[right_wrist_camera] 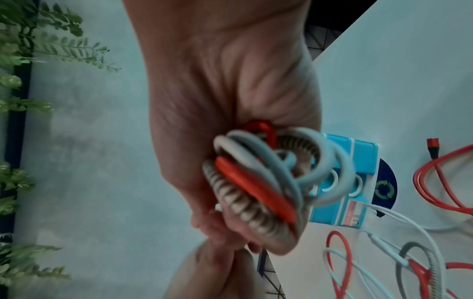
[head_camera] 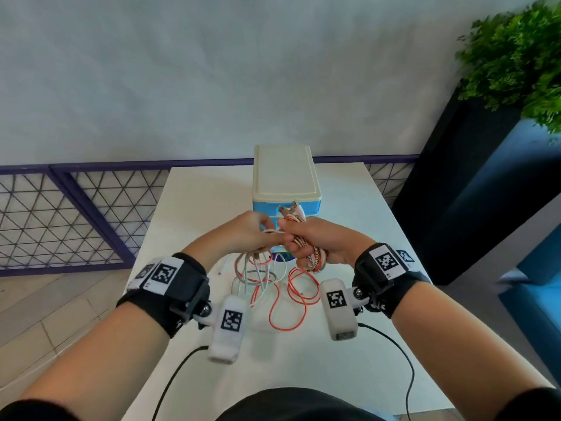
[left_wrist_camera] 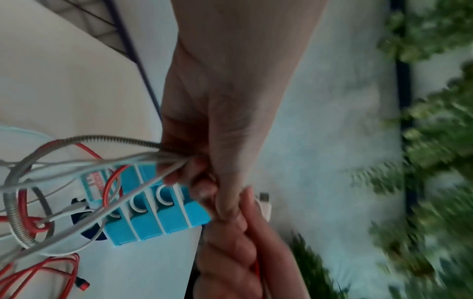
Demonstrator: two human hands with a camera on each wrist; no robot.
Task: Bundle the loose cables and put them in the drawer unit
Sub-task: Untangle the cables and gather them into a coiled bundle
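Cables [head_camera: 279, 287] lie on the table [head_camera: 364, 208], before the drawer unit [head_camera: 285, 177].

red, white and braided cables [head_camera: 267, 281] half-coiled before upright blue drawer unit [head_camera: 286, 180]

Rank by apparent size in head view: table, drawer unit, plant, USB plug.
1. table
2. plant, cut off by the frame edge
3. drawer unit, partly hidden by the hands
4. USB plug

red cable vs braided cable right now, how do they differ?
The red cable is smooth and plain; the braided cable is striped beige.
The red cable trails in loose loops onto the table; the braided cable is mostly coiled in the right hand.
Both run through the right hand's bundle.
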